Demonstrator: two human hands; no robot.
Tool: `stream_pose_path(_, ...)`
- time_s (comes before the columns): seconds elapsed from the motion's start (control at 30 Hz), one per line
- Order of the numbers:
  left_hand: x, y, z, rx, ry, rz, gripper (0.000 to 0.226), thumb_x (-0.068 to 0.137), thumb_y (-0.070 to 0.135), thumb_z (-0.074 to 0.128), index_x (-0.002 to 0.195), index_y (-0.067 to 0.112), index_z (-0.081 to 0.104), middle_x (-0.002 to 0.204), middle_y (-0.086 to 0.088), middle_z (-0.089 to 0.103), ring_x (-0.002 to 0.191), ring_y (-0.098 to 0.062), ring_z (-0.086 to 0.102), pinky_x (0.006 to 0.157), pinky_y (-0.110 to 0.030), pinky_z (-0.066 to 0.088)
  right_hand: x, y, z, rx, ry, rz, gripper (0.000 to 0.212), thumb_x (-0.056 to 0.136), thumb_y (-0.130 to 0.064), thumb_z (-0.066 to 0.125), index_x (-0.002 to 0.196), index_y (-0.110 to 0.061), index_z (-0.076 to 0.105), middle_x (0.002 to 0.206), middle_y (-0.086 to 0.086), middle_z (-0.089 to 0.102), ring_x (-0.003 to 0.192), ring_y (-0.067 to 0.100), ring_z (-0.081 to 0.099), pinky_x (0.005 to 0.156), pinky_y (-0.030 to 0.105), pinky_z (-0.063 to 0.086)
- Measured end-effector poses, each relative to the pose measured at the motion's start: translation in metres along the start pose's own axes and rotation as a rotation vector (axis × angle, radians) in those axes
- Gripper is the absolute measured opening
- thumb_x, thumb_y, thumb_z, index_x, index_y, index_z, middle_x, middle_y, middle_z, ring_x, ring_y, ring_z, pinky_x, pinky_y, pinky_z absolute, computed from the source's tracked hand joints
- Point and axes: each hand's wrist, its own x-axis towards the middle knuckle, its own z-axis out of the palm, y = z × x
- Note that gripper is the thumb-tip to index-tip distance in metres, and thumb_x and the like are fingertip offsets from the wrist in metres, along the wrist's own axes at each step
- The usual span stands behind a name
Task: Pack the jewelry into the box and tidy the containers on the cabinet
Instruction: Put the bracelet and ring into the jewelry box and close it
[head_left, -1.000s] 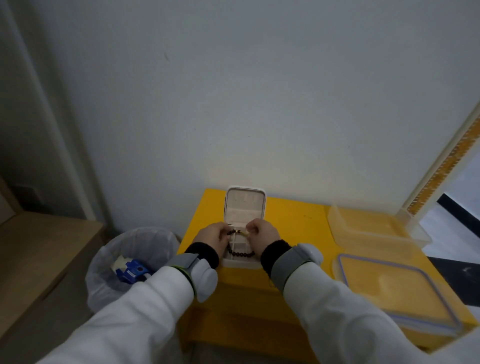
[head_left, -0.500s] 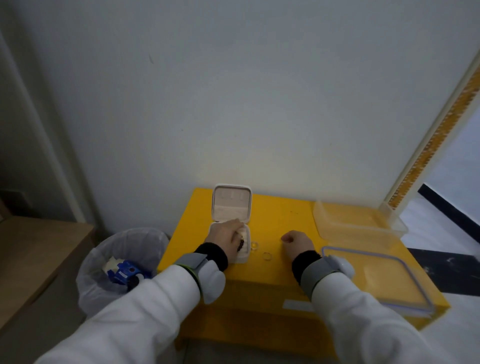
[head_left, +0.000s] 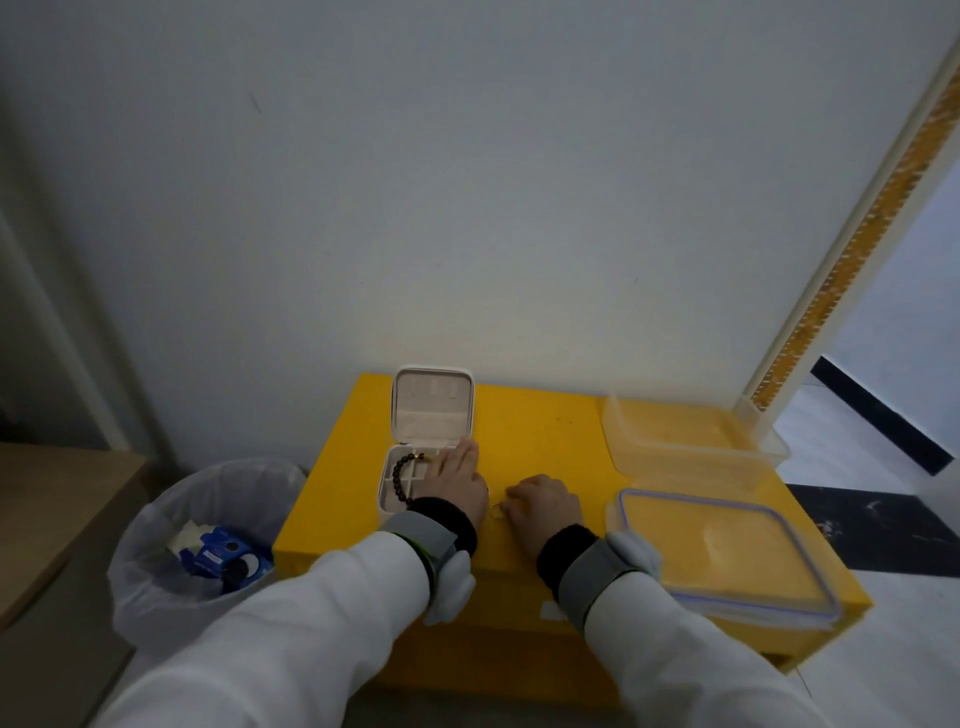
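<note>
A small beige jewelry box (head_left: 432, 413) stands open on the yellow cabinet (head_left: 545, 431), its lid upright at the back. A dark beaded bracelet (head_left: 399, 477) lies in the box's base. My left hand (head_left: 465, 486) rests flat on the right edge of the base, fingers stretched out and holding nothing. Just right of it, my right hand (head_left: 543, 506) is curled, its fingertips pinched on a small ring (head_left: 496, 513) that lies on the cabinet top.
A clear plastic container (head_left: 691, 441) sits at the back right of the cabinet, and its blue-rimmed lid (head_left: 727, 556) lies in front of it. A lined trash bin (head_left: 208, 540) with wrappers stands left of the cabinet. A wall is directly behind.
Both hands held the bracelet over the box; it now lies in the base. My right hand moved right to the ring, and my left hand shifted to the box's right edge.
</note>
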Motion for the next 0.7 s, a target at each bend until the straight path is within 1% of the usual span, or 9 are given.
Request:
stream_pose_path(0.07, 0.002, -0.002, 0.001, -0.037, -0.007, -0.025, 0.045, 0.098, 0.02, 0.026, 0.134, -0.001, 0.042, 0.161, -0.007, 0.001, 0.148, -0.024, -0.002, 0.123, -0.04, 0.006, 0.001, -0.001, 0.0, 0.007, -0.007, 0.002, 0.039, 0.098, -0.032, 0.04, 0.131, -0.019, 0.055, 0.143, 0.002, 0.048, 0.132, 0.022, 0.04, 0.11, 0.037, 0.034)
stream_pose_path(0.13, 0.003, -0.001, 0.0, -0.02, 0.007, -0.002, 0.044, 0.098, 0.026, 0.03, 0.129, 0.001, 0.049, 0.161, -0.008, 0.004, 0.148, -0.024, -0.002, 0.122, -0.04, 0.005, 0.001, -0.005, 0.0, 0.034, 0.001, 0.003, 0.038, 0.098, -0.029, 0.039, 0.131, -0.019, 0.055, 0.142, 0.003, 0.049, 0.132, 0.022, 0.04, 0.11, 0.037, 0.034)
stream_pose_path(0.23, -0.001, -0.004, -0.002, -0.021, 0.082, 0.034, 0.046, 0.096, 0.035, 0.036, 0.127, 0.005, 0.051, 0.161, -0.006, 0.009, 0.149, -0.02, 0.002, 0.121, -0.038, 0.004, 0.003, -0.015, -0.002, 0.134, 0.031, 0.004, 0.037, 0.099, -0.024, 0.038, 0.129, -0.017, 0.058, 0.14, 0.005, 0.052, 0.13, 0.024, 0.043, 0.107, 0.037, 0.036)
stream_pose_path(0.33, -0.006, -0.013, -0.009, -0.075, 0.162, 0.027, 0.046, 0.094, 0.039, 0.04, 0.129, 0.011, 0.05, 0.158, -0.002, 0.02, 0.145, -0.018, 0.019, 0.118, -0.036, 0.015, 0.002, -0.027, -0.008, 0.291, 0.082, -0.009, 0.035, 0.099, -0.02, 0.038, 0.126, -0.011, 0.059, 0.137, 0.012, 0.055, 0.127, 0.029, 0.048, 0.105, 0.041, 0.04)
stream_pose_path(0.43, -0.014, -0.03, -0.021, -0.148, 0.223, -0.025, 0.042, 0.092, 0.039, 0.043, 0.128, 0.018, 0.052, 0.149, -0.001, 0.037, 0.134, -0.021, 0.037, 0.11, -0.036, 0.027, 0.0, -0.044, -0.013, 0.395, 0.118, -0.089, 0.035, 0.098, -0.011, 0.039, 0.125, -0.005, 0.06, 0.132, 0.018, 0.059, 0.122, 0.033, 0.052, 0.102, 0.042, 0.043)
stream_pose_path(0.5, -0.02, -0.046, -0.024, -0.149, 0.226, -0.049, 0.04, 0.093, 0.035, 0.042, 0.128, 0.018, 0.051, 0.144, -0.003, 0.043, 0.129, -0.023, 0.042, 0.107, -0.035, 0.032, 0.001, -0.058, -0.013, 0.388, 0.101, -0.153, 0.038, 0.095, -0.005, 0.038, 0.125, -0.008, 0.061, 0.132, 0.018, 0.059, 0.122, 0.034, 0.052, 0.101, 0.041, 0.045)
stream_pose_path(0.57, -0.024, -0.061, -0.023, -0.128, 0.203, -0.08, 0.039, 0.094, 0.034, 0.041, 0.128, 0.017, 0.052, 0.141, -0.004, 0.046, 0.127, -0.023, 0.043, 0.105, -0.035, 0.035, 0.003, -0.069, -0.008, 0.323, 0.058, -0.222, 0.042, 0.093, 0.0, 0.035, 0.123, -0.011, 0.063, 0.129, 0.016, 0.061, 0.12, 0.033, 0.053, 0.099, 0.041, 0.046)
stream_pose_path(0.63, -0.028, -0.073, -0.019, -0.14, 0.173, -0.103, 0.04, 0.094, 0.035, 0.042, 0.129, 0.017, 0.052, 0.141, -0.005, 0.046, 0.128, -0.023, 0.042, 0.106, -0.035, 0.036, 0.003, -0.076, 0.001, 0.212, 0.033, -0.266, 0.044, 0.092, -0.001, 0.036, 0.126, -0.014, 0.06, 0.13, 0.012, 0.059, 0.121, 0.03, 0.05, 0.098, 0.037, 0.045)
stream_pose_path(0.7, -0.03, -0.076, -0.016, -0.163, 0.154, -0.114, 0.04, 0.093, 0.033, 0.045, 0.129, 0.018, 0.052, 0.143, -0.004, 0.043, 0.13, -0.023, 0.04, 0.107, -0.035, 0.037, 0.001, -0.077, 0.008, 0.137, 0.057, -0.265, 0.044, 0.094, -0.006, 0.037, 0.133, -0.018, 0.055, 0.137, 0.009, 0.053, 0.126, 0.026, 0.045, 0.101, 0.035, 0.041)
